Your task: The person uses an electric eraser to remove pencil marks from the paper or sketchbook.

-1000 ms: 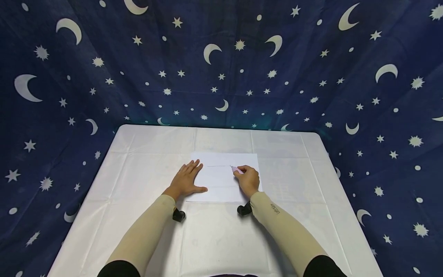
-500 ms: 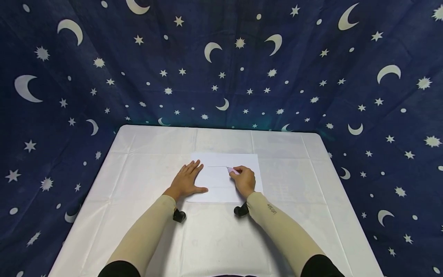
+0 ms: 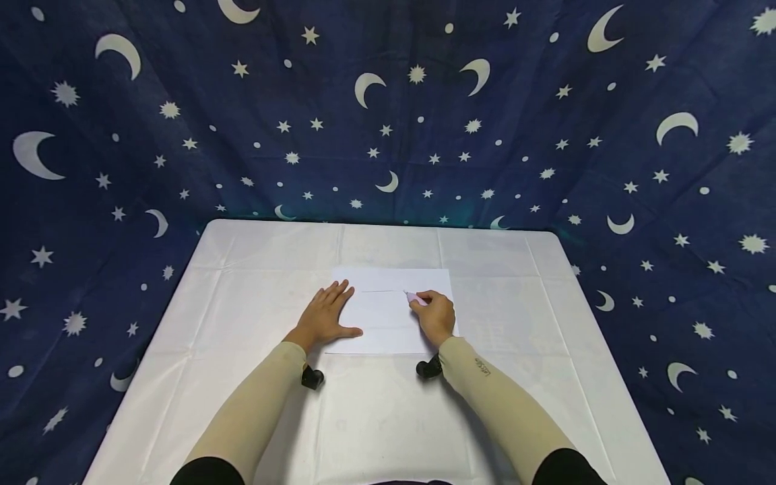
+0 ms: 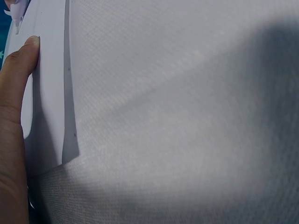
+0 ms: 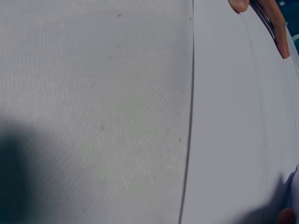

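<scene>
A white sheet of paper lies on the table, with a thin dark line running across its upper part. My left hand rests spread on the sheet's left side; the thumb reaches onto the paper in the left wrist view. My right hand pinches a pale purple pen-shaped tool over the right half of the sheet. Its narrow tip points up-left, at or close to the line's right end. Whether the tip touches the paper is too small to tell. The right wrist view catches only the tool's edge.
A white cloth with fold creases covers the table. Behind and at both sides hangs a dark blue curtain printed with moons and stars. Black wrist cameras sit below the hands.
My right hand slid the tool a little left along the line, then back right to about where it was. The left hand has stayed in place on the paper.
</scene>
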A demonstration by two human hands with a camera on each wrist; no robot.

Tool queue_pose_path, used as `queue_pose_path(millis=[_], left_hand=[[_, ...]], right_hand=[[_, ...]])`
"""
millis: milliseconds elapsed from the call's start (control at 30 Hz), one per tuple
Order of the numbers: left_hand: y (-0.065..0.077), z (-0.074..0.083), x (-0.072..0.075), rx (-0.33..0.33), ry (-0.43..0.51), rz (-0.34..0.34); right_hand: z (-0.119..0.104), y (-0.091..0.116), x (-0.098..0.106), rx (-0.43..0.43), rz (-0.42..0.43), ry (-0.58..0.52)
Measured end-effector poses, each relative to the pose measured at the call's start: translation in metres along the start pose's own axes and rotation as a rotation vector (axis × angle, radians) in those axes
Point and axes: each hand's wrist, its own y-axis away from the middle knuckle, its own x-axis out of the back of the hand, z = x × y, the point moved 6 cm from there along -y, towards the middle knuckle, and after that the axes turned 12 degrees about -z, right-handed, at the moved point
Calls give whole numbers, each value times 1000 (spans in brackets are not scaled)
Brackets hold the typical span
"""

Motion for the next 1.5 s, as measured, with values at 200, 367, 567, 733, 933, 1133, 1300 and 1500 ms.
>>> queue_pose_path(millis=[200, 367, 567, 733, 933, 1133, 1300, 1500], left_hand=[[0, 1, -1, -8, 8, -3], [0, 3, -1, -14, 24, 6], [2, 4, 3, -12, 12, 14], [3, 2, 4, 6, 10, -8], [4, 2, 6, 3, 23, 9], [4, 4, 7, -5, 25, 13], [5, 6, 8, 2, 22, 9], [4, 7, 10, -1, 25, 23]], right_hand=[[-3, 2, -6, -20, -34, -15], [-4, 2, -9, -12, -45, -11], [3, 0, 2, 5, 7, -1], [11, 1, 13, -27, 21, 5], [11, 1, 16, -39, 1, 9], [4, 2, 9, -15, -20, -3], [3, 2, 8, -5, -22, -7], [13, -1, 20, -36, -17, -6]])
